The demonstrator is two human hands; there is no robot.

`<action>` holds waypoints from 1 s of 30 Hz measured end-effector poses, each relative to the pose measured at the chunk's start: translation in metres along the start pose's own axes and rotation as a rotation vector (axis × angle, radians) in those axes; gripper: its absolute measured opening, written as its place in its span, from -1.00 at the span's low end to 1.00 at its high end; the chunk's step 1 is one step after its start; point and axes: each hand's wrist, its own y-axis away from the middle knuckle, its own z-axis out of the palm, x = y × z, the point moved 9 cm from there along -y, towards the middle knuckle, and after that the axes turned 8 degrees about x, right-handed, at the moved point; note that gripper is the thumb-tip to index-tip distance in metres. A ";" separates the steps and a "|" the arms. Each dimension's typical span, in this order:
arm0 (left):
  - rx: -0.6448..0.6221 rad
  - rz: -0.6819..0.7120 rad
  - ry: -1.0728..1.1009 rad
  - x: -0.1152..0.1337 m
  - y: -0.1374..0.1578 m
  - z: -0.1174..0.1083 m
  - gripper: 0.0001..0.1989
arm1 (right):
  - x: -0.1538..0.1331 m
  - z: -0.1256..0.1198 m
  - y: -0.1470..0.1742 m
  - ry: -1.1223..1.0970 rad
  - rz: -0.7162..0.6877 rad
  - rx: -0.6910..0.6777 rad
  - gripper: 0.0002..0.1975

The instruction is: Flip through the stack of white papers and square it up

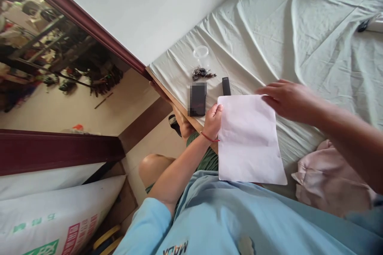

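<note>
Two hands on paper (249, 139), left hand (213, 121) pinching it, right hand (287, 99) flat, phone (198, 99), keys (202, 73) beyond

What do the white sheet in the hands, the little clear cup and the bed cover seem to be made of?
The sheet looks like matte white paper: thin, flat, crisp-edged, with a faint fold shadow. The left hand pinches its corner; the right hand rests on its top edge. The cup seems to be clear plastic, see-through and glossy, though it might be glass. The cover looks like soft woven cloth, pale and creased.

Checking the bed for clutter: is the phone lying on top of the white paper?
No, the phone lies on the sheet beside the white paper, left of it and apart.
</note>
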 end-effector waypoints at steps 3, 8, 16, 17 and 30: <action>-0.024 -0.046 0.093 -0.002 0.002 0.006 -0.62 | -0.047 0.029 -0.041 0.000 -0.092 0.007 -0.58; 0.022 -0.107 0.117 -0.015 0.000 0.003 -0.61 | -0.064 0.072 -0.051 0.045 -0.122 -0.068 -0.66; 0.019 -0.218 0.119 -0.013 0.004 0.008 -0.75 | -0.018 0.077 -0.055 -0.037 0.215 -0.123 -0.61; 0.017 -0.262 0.117 -0.015 0.005 0.010 -0.77 | -0.012 0.082 -0.056 -0.077 0.257 -0.168 -0.63; 0.107 -0.461 -0.171 -0.046 -0.023 0.006 -0.74 | 0.016 0.113 -0.074 -0.098 0.362 -0.350 -0.71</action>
